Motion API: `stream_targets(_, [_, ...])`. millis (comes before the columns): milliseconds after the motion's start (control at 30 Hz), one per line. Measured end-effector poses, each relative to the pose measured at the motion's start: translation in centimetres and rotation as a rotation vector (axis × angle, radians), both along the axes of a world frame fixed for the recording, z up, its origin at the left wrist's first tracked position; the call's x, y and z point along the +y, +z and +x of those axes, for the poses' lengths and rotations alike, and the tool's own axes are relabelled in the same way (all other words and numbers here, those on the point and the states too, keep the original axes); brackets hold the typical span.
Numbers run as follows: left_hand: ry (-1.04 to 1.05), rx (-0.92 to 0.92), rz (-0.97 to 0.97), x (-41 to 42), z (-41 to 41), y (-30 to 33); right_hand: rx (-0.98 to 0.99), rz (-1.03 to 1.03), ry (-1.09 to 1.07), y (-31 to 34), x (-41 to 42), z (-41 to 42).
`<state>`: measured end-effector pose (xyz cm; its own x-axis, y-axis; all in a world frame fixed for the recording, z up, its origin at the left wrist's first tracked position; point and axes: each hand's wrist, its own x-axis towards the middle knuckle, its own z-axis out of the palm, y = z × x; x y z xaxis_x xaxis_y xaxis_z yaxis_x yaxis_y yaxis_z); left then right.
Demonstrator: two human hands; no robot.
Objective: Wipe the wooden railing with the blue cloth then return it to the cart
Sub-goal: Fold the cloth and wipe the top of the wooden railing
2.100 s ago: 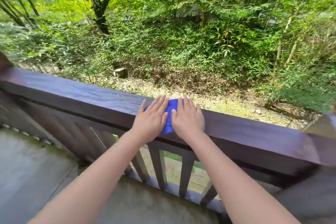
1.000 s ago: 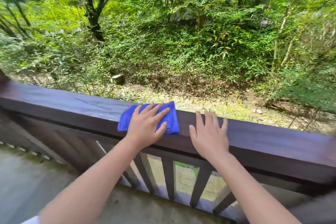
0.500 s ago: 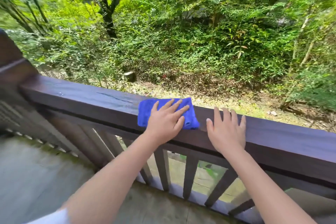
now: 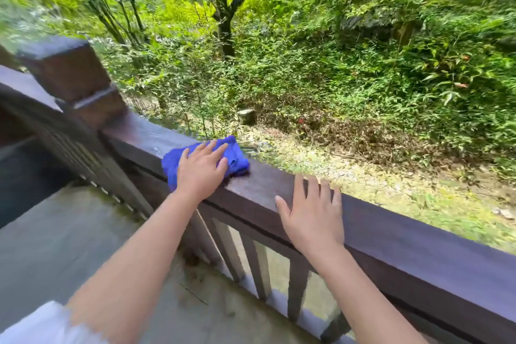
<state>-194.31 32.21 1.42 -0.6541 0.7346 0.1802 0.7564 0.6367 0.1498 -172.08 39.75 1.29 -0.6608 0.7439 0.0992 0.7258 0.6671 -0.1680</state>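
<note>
A person stands at a dark wooden railing (image 4: 405, 234) that crosses the view from ten o'clock down to four o'clock, with dense green brush beyond it. The left hand (image 4: 202, 169) lies flat, fingers spread, pressing a bunched blue cloth (image 4: 237, 158) onto the top of the rail; it pins the cloth with the palm and does not grip it. The cloth sits near the middle of the view, on the rail's top face, with a square corner post (image 4: 71, 75) well off at ten o'clock. The right hand (image 4: 311, 216) is released and empty, resting flat on the rail at about four o'clock from the cloth, apart from it, likely as a brace.

The wiping step looks to be in hand, with the stretch between cloth and post not yet covered. The next move probably calls for sliding the cloth on toward the post with even downward pressure. No cart is in view, so the return step still waits.
</note>
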Motion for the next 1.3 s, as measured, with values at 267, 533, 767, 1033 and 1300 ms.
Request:
stream_targets(267, [-0.067,0.003,-0.074,0.6,0.4,-0.3,0.049,0.010,0.062,0.7,-0.9,-5.5])
stream_targets(533, [-0.538,0.191,-0.171,-2.7,-8.3,0.7,0.016,-0.067,0.126,1.6,-2.2,-10.7])
stream_targets(767, [-0.241,0.092,-0.130,-4.3,-16.8,0.6,-0.039,-0.069,0.149,0.8,-2.5,-14.9])
stream_targets(1033, [0.289,-0.015,0.019,-2.5,-16.3,-0.5,-0.074,-0.069,0.135,0.3,-3.6,-19.6])
stream_targets(1300, [-0.306,0.145,-0.133,-7.0,-23.6,0.3,-0.066,0.006,0.127,0.7,-5.6,-25.1])
